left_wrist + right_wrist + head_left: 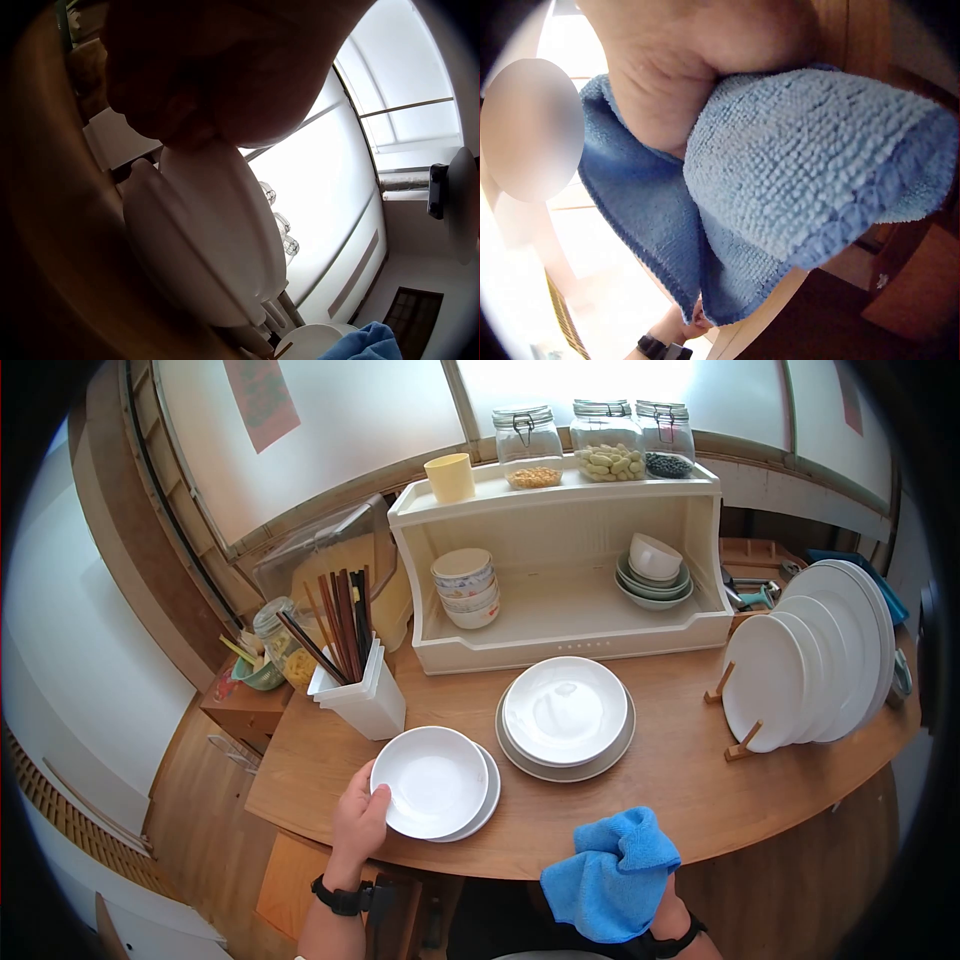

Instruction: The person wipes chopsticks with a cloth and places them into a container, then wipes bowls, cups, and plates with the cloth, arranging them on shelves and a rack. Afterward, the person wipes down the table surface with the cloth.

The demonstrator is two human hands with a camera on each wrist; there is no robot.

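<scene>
At the table's front left, my left hand (358,816) grips the left rim of a shallow white bowl (430,782), thumb on top and fingers under the edge. Below it a white plate (490,800) shows as a rim at the right. In the left wrist view the bowl (217,217) is seen from its side, just past the dark hand. A blue cloth (612,872) is bunched in my right hand (668,912), in front of the table's near edge. It covers most of the fingers; the right wrist view shows the cloth (802,157) folded around the hand (667,82).
A white dish (566,710) sits on a grey-rimmed plate (565,772) mid-table. Left stands a white chopstick holder (366,695); right, a rack (742,742) of upright plates (765,680). Behind, a cream shelf (560,645) holds bowls (466,585), with jars (608,450) on top.
</scene>
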